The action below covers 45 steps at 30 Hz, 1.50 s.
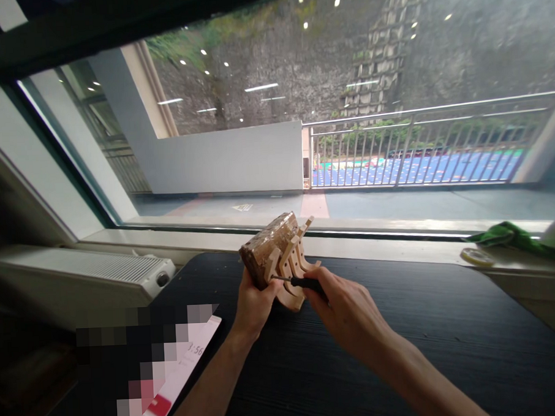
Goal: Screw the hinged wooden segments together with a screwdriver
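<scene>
A wooden block with several pale wooden hooks [279,254] stands tilted on the dark table [448,323], just in front of the window. My left hand [254,304] is closed round the block's lower left end and holds it up. My right hand [351,315] grips a small screwdriver [303,283] with a black handle. Its thin shaft points left, and the tip touches the block near the first hook.
A tablet or phone with a lit white screen [183,365] lies at the table's front left, partly blurred. A radiator [100,271] runs along the left under the sill. On the right sill lie a green cloth [508,234] and a tape roll [477,256].
</scene>
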Motion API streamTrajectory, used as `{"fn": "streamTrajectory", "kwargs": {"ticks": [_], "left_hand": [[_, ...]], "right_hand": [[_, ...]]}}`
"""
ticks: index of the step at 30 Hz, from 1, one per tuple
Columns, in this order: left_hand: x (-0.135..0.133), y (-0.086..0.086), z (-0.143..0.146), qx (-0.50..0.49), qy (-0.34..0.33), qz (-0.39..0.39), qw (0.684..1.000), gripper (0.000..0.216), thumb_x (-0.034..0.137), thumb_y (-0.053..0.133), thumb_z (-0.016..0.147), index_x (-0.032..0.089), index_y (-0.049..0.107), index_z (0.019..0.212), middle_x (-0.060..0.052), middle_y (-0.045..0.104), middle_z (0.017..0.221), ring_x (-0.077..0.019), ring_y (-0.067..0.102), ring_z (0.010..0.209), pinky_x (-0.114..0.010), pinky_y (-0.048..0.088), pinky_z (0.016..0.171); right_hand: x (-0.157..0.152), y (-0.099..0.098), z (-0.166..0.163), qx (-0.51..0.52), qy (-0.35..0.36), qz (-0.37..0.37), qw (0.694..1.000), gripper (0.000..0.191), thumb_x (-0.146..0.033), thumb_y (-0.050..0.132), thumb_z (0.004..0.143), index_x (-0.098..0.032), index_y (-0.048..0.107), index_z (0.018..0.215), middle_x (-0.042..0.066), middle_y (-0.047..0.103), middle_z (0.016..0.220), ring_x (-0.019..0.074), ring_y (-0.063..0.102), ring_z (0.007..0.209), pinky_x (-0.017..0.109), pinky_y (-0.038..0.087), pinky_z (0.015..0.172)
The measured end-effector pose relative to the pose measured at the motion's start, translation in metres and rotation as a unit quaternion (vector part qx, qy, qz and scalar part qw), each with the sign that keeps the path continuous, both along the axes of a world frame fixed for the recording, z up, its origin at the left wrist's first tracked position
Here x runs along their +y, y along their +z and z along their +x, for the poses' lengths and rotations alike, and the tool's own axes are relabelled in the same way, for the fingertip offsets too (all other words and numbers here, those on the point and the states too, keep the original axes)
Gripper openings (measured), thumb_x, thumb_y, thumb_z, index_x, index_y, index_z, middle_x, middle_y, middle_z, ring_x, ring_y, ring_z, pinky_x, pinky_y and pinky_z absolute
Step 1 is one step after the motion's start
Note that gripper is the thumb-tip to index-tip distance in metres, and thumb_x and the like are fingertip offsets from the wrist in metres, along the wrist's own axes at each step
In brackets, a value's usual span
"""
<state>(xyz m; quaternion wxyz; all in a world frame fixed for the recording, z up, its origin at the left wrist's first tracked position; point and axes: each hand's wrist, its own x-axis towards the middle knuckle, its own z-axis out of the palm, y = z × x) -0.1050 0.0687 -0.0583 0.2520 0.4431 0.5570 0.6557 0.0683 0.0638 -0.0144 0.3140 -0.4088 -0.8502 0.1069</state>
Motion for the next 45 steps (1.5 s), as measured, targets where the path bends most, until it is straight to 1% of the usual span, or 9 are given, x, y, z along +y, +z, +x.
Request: {"fn": "streamTrajectory", "kwargs": {"ticks": [7,12,17,25,30,34,38,41,45], "left_hand": [[0.001,-0.001,-0.003,0.005,0.01,-0.01,1.0,0.053,0.014,0.066,0.064,0.017,0.053,0.115,-0.005,0.067,0.101,-0.0196,0.064,0.091,-0.03,0.05,0.081],[0.002,-0.002,-0.002,0.006,0.008,0.003,1.0,0.05,0.015,0.066,0.064,0.018,0.054,0.112,-0.004,0.067,0.101,-0.0203,0.064,0.092,-0.032,0.05,0.083],[0.0,0.002,-0.001,0.025,0.01,0.007,1.0,0.047,0.017,0.067,0.065,0.018,0.055,0.11,-0.003,0.067,0.097,-0.0196,0.064,0.089,-0.031,0.05,0.083],[0.0,0.0,-0.002,0.018,0.0,-0.011,1.0,0.053,0.014,0.065,0.065,0.019,0.052,0.117,-0.004,0.067,0.1,-0.0204,0.064,0.091,-0.032,0.05,0.083],[0.0,0.0,0.0,0.012,0.005,-0.008,1.0,0.048,0.014,0.066,0.065,0.018,0.054,0.112,-0.003,0.067,0.097,-0.0197,0.064,0.089,-0.031,0.05,0.081],[-0.002,0.0,0.001,0.017,-0.01,-0.004,1.0,0.046,0.014,0.066,0.066,0.018,0.054,0.11,-0.003,0.067,0.097,-0.0189,0.063,0.089,-0.03,0.05,0.081],[-0.001,0.0,0.0,0.019,-0.018,-0.008,1.0,0.05,0.015,0.065,0.066,0.018,0.051,0.114,-0.004,0.066,0.1,-0.0197,0.063,0.091,-0.031,0.05,0.081],[0.0,-0.001,-0.002,0.021,-0.006,-0.01,1.0,0.052,0.014,0.064,0.066,0.018,0.051,0.116,-0.005,0.066,0.103,-0.0204,0.062,0.093,-0.031,0.049,0.084],[0.001,-0.001,-0.002,0.003,-0.004,-0.012,1.0,0.05,0.012,0.063,0.066,0.019,0.052,0.114,-0.004,0.066,0.1,-0.0193,0.063,0.09,-0.03,0.049,0.081]], "right_hand": [[-0.001,-0.006,-0.007,-0.027,-0.078,-0.103,0.991,0.033,-0.039,0.033,0.094,-0.021,0.057,0.081,0.005,0.068,0.07,0.0198,0.063,0.064,0.026,0.032,0.053],[-0.002,0.0,0.0,0.023,-0.036,-0.081,0.996,0.021,-0.03,0.051,0.083,-0.023,0.054,0.102,-0.001,0.066,0.07,0.0157,0.059,0.059,0.023,0.035,0.053],[0.0,0.001,0.002,0.034,-0.013,-0.004,0.999,0.017,-0.024,0.045,0.086,-0.02,0.055,0.1,0.005,0.069,0.086,0.0183,0.064,0.073,0.026,0.04,0.062],[0.004,-0.005,-0.001,0.016,-0.06,-0.103,0.993,0.032,-0.038,0.036,0.092,-0.02,0.059,0.08,0.002,0.066,0.069,0.0156,0.059,0.058,0.025,0.034,0.052],[0.001,0.002,0.004,0.011,0.005,-0.022,1.0,0.024,-0.027,0.052,0.084,-0.024,0.055,0.108,0.002,0.068,0.091,0.015,0.062,0.07,0.024,0.039,0.06],[0.002,0.002,0.004,0.013,0.043,0.032,0.998,0.017,-0.024,0.046,0.088,-0.02,0.06,0.097,0.004,0.067,0.093,0.0166,0.062,0.079,0.026,0.04,0.066],[0.007,-0.01,-0.004,0.091,-0.036,-0.092,0.991,0.023,-0.038,0.047,0.088,-0.02,0.061,0.086,0.001,0.065,0.07,0.0151,0.058,0.062,0.024,0.038,0.056],[0.009,-0.016,-0.007,0.099,-0.049,-0.159,0.981,0.033,-0.045,0.042,0.089,-0.02,0.062,0.079,0.001,0.063,0.064,0.015,0.057,0.059,0.024,0.036,0.052],[0.005,-0.008,-0.002,0.036,-0.008,-0.074,0.997,0.023,-0.033,0.051,0.085,-0.023,0.058,0.104,0.001,0.069,0.08,0.0154,0.06,0.063,0.024,0.038,0.054]]}}
